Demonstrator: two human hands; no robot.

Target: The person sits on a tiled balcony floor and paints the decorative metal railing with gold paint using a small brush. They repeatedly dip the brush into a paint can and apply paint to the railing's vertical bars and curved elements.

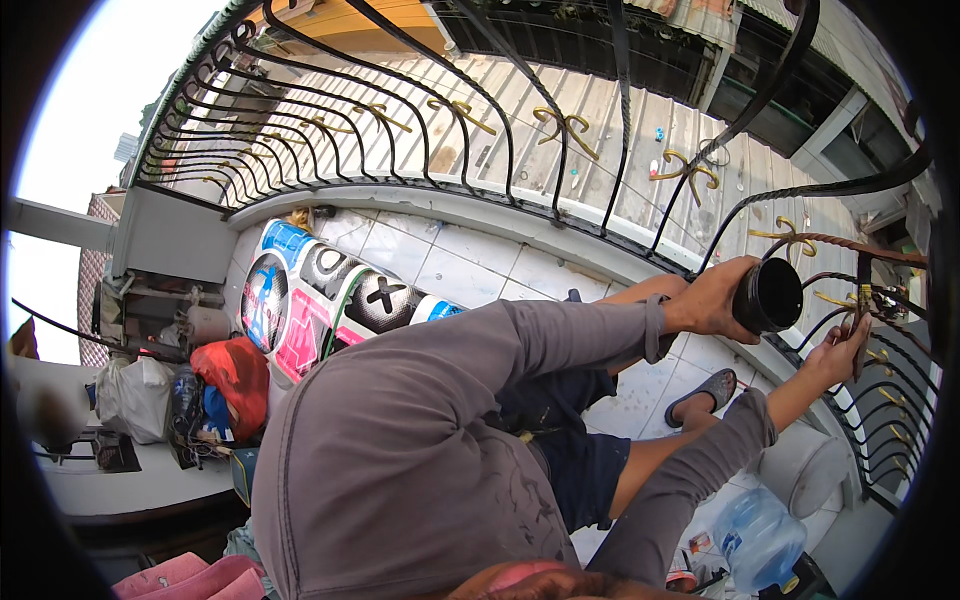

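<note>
My left hand [710, 299] is wrapped round the side of a black cup [778, 296], which tilts so that its dark opening shows. Farther right, my right hand [838, 354] pinches a thin, dark, brush-like tool [861, 346]. Its upper end meets a gold-coloured part of the black metal railing [868, 262]; the exact contact is too small to make out. Gold ornaments [790, 238] sit on the bars just above the cup. What the cup holds is hidden in its dark inside.
A low ledge [470, 205] carries the curved railing. On the tiled floor [440, 275] lies a large colourful printed cylinder [340, 300]. Near my slippered foot [706, 394] stand a grey-white bucket [803, 470] and a blue water jug [758, 540]. Bags [235, 380] are piled at left.
</note>
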